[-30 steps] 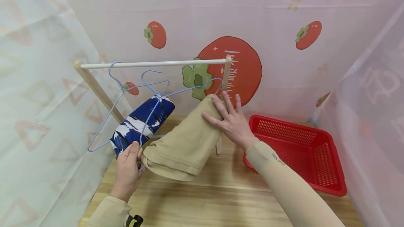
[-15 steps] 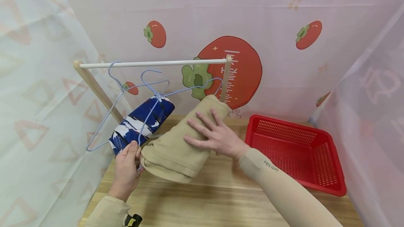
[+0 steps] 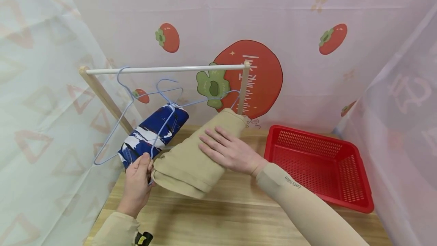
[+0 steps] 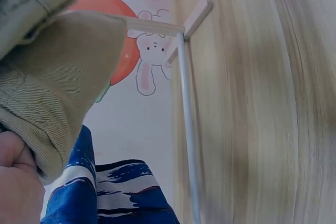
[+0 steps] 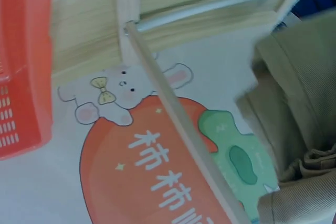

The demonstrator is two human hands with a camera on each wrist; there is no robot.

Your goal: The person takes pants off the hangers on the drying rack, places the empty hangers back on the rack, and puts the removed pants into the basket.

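Note:
Khaki folded cloth, seemingly trousers (image 3: 194, 158), drapes over the bar of a light-blue wire hanger (image 3: 162, 132). My left hand (image 3: 136, 181) pinches the hanger's lower left corner beside the cloth. My right hand (image 3: 230, 151) lies flat on the cloth's upper face, fingers straight. Behind, a second blue hanger (image 3: 114, 134) hooks on the white rail (image 3: 167, 70) and carries a blue-and-white patterned garment (image 3: 146, 132). The held hanger's hook is in front of and below the rail, apart from it. In the left wrist view, part of the left hand (image 4: 18, 182) shows under the khaki cloth (image 4: 58, 72).
The rail sits on wooden side posts (image 3: 243, 86) on a wood-grain table (image 3: 235, 215). A red perforated basket (image 3: 355, 177) stands at the right. Printed curtains (image 3: 293, 7) enclose the back and both sides. A lower bar (image 4: 188, 129) joins the rack's feet.
My right hand has slid down and left over the khaki cloth, from its upper right end to its middle. The held hanger has tipped slightly, its hook a little lower. The left hand keeps its grip.

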